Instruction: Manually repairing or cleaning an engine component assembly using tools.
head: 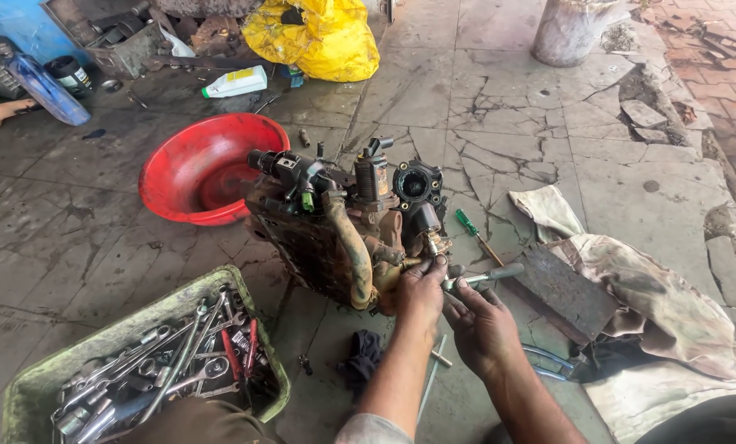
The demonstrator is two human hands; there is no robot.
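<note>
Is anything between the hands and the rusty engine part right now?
Nothing visible. The left hand already rests on the rusty, greasy engine part, and the right hand holds a metal socket wrench pointing at it.

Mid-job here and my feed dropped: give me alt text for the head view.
Both hands work at a rusty engine part on a cracked concrete floor: left hand on it, right hand holding a metal tool. Red basin behind, wrench tray left.
</note>
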